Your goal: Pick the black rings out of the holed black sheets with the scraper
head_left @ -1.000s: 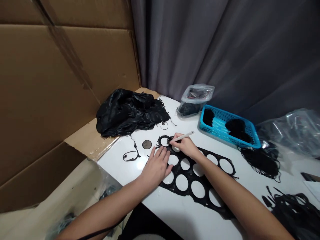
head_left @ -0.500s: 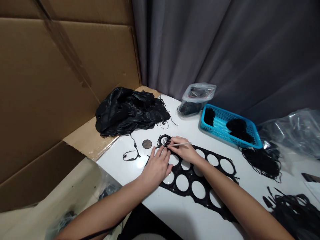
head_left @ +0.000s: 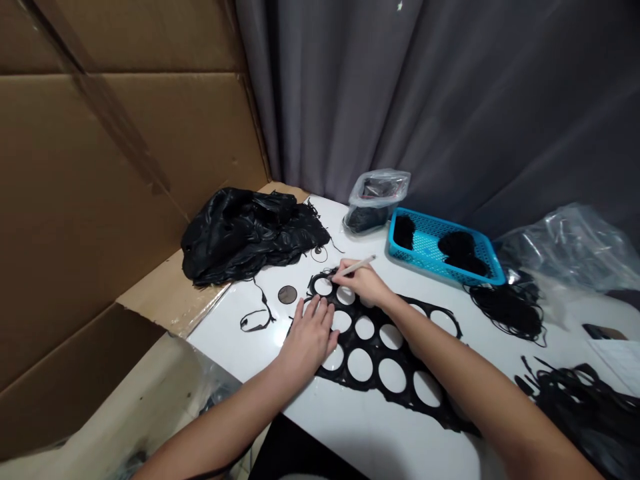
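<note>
A black sheet (head_left: 375,349) with rows of large round holes lies on the white table. My left hand (head_left: 311,337) rests flat on its left end, fingers spread. In my right hand (head_left: 367,285) is a slim, pale, pen-like tool (head_left: 359,265), pinched between the fingers and slanting up to the right. Its tip is at the sheet's far left corner, beside a round hole; what kind of tip it has is too small to tell. Thin black strands (head_left: 327,271) lie by that corner. Left of the sheet are a dark round disc (head_left: 287,295) and a looped black strip (head_left: 271,311).
A crumpled black pile (head_left: 245,233) sits at the back left by a cardboard box (head_left: 120,147). Behind the sheet stand a clear bag (head_left: 375,203) and a blue basket (head_left: 425,263) with black bundles. Black cords (head_left: 510,313) and tangled black strips (head_left: 585,407) lie on the right.
My right hand has turned the tool to a steeper slant. Strands that crossed the corner hole are off it, and the hole shows white. My left hand stays on the sheet; the view has shifted slightly.
</note>
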Demonstrator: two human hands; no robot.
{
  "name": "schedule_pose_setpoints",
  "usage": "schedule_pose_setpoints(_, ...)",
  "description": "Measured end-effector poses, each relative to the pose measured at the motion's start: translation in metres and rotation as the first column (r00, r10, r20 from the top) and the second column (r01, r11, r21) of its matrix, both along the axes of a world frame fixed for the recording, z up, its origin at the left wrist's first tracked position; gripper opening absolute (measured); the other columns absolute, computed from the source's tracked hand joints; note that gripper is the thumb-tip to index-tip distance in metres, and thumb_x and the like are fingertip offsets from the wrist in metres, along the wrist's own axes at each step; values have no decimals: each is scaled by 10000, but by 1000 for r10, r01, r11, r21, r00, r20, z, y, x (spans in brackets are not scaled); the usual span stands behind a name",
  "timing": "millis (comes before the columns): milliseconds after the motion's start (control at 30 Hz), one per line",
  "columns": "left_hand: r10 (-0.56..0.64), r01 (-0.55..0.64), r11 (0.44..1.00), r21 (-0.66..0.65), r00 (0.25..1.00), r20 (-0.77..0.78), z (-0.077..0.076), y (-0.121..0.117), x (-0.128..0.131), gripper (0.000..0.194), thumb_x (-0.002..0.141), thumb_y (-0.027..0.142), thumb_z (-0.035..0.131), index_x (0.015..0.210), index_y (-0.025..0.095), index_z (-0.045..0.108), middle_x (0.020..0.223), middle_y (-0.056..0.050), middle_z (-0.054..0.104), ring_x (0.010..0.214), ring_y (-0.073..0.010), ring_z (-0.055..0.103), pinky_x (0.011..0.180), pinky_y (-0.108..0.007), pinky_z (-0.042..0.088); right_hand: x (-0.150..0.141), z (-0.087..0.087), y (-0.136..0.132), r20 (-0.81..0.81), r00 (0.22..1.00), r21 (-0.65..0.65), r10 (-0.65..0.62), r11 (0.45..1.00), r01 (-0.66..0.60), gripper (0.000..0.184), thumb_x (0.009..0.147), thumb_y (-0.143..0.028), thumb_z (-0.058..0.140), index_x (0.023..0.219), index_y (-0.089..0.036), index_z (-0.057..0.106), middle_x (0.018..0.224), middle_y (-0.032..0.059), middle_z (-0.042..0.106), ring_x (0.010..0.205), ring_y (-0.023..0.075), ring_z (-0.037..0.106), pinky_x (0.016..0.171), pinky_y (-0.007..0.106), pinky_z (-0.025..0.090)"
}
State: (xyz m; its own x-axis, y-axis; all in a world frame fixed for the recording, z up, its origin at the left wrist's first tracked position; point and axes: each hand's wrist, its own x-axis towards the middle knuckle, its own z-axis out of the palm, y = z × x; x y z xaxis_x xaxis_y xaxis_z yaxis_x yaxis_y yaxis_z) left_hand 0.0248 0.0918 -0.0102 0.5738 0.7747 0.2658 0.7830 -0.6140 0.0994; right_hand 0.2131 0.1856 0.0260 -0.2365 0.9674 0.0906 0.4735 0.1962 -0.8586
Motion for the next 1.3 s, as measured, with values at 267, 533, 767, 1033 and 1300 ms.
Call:
schedule_pose_setpoints(267,-6,6,999,-36,1000,-7,2,-1,1,450,958,328,528,1337,88,566,1398,-175,565,1341,-332,474,1140,-552,320,-10,-21,-24,-70,989,-50,131,990,-134,186,798,-281,642,665,-201,539,666,-28,585,656,140,513,619,254,378)
schedule_pose_setpoints(533,2,-3,1000,-28,1000,-16,2,-1,1,463,946,329,545,1336,80,568,1396,-175,567,1333,-333,482,1137,-546,318,-10,-22,-24,-57,989,-13,137,990,-138,191,822,-270,635,670,-199,544,668,-27,589,659,140,519,616,249,375)
schedule_pose_setpoints(767,0,0,1000,-12,1000,0,0,-1,1,450,943,324,552,1325,87,576,1395,-164,571,1335,-330,478,1142,-541,311,-8,-24,-26,-6,988,-2,155,988,-155,180,851,-264,621,700,-203,543,709,-15,620,684,154,550,645,262,390)
schedule_pose_setpoints(1033,4,-4,1000,-24,1000,17,1,0,0,437,930,300,565,1320,105,578,1359,-160,595,1316,-326,497,1133,-540,324,-10,-16,-13,383,924,423,2,889,-177,134,859,-193,550,729,-211,525,743,19,631,745,198,529,778,332,326)
schedule_pose_setpoints(1300,12,-12,1000,-12,1000,18,11,3,-4,401,929,289,559,1290,118,598,1317,-160,617,1277,-343,520,1095,-551,382,70,14,14,-26,834,249,-551,805,539,270,799,-365,628,641,-232,454,623,-12,534,630,174,475,623,297,327)
